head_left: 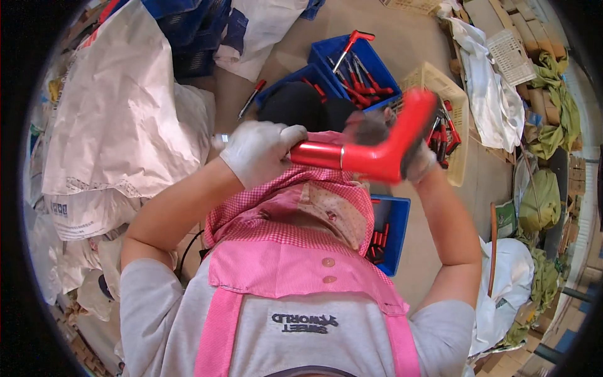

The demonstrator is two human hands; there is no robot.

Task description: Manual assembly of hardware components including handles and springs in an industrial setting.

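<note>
A red L-shaped tool (370,159) with a round shaft lies sideways in front of my chest, its thick bent end blurred by motion. My left hand (260,151), in a pale glove, is closed round the shaft, and a short shiny tip (223,139) sticks out past the wrist side. At the bent end, my gloved right hand (422,165) grips from behind; most of its fingers are hidden by the red part. Below the tool is my pink checked apron (282,213).
Blue crates (397,75) ahead and a cream basket (461,166) to the right hold several similar red-handled tools. Another blue bin (397,251) with red pieces stands beside my right side. One red-and-metal tool (251,100) lies on the floor. A big white sack (119,119) stands at left.
</note>
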